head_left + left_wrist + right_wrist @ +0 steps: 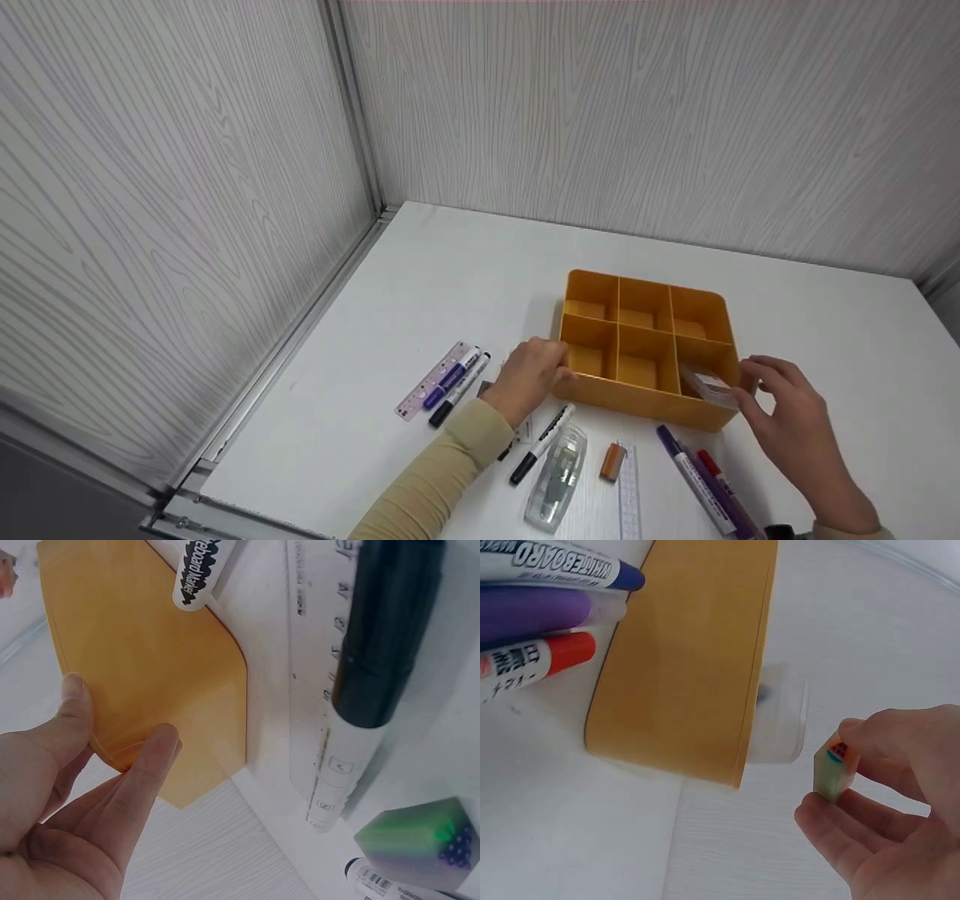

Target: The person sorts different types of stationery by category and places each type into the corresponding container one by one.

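Observation:
A yellow-orange box (637, 399) with several compartments stands on the white table. My left hand (529, 375) grips its front left corner, the thumb and fingers on either side of the wall in the left wrist view. At the front right corner is my right hand (791, 416). Its thumb and fingers pinch a small pale block with a watermelon picture (831, 769), which looks like an eraser. A clear plastic case (709, 388) leans in the front right compartment, and its end (784, 720) sticks up above the rim in the right wrist view.
Left of the box lie a pink ruler (429, 382), a purple marker (452, 381) and a black-capped marker (460, 390). In front are a clear oblong plastic item (556, 480), an orange block (613, 462), a white ruler (629, 491) and several markers (703, 484). A grape-patterned block (420, 840) lies near the left hand.

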Demonstrator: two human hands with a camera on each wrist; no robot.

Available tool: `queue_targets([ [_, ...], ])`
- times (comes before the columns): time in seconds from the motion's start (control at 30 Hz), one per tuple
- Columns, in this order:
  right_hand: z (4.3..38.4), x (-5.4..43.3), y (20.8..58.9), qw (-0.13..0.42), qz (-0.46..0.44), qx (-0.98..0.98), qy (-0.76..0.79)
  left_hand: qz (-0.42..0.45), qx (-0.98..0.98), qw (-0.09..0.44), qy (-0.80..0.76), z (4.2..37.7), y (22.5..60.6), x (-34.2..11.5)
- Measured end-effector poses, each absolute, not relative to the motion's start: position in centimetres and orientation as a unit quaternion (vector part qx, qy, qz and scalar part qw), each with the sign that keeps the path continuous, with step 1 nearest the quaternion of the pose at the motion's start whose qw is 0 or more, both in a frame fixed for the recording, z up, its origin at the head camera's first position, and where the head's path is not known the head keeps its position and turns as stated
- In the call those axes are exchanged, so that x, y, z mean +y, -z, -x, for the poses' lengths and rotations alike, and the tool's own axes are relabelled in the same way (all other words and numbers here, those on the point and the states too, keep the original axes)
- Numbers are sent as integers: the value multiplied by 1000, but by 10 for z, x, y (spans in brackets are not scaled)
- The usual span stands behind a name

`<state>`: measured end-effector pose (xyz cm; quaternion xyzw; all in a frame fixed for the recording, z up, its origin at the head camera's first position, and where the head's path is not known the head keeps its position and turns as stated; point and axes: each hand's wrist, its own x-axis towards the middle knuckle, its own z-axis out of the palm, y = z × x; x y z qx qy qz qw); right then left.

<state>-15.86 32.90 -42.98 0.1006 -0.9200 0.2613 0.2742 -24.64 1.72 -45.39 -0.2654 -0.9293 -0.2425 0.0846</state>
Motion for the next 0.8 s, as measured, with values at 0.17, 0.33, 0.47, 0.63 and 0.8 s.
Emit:
queue_targets([
  [0.17, 171, 312, 428, 284, -152, -911, -259, 260, -932, 78, 239, 246, 454, 18],
  [0.33, 185, 294, 430, 251, -167, -919, -255, 261, -932, 79, 240, 246, 454, 17],
  [0.47, 194, 279, 434, 208, -165, -929, -259, 262, -930, 79, 244, 246, 454, 17],
  [0.63, 206, 265, 443, 180, -181, -933, -252, 275, -924, 93, 250, 246, 455, 15],
  [0.8, 218, 258, 446, 130, -173, -945, -245, 284, -918, 103, 256, 246, 455, 15],
])
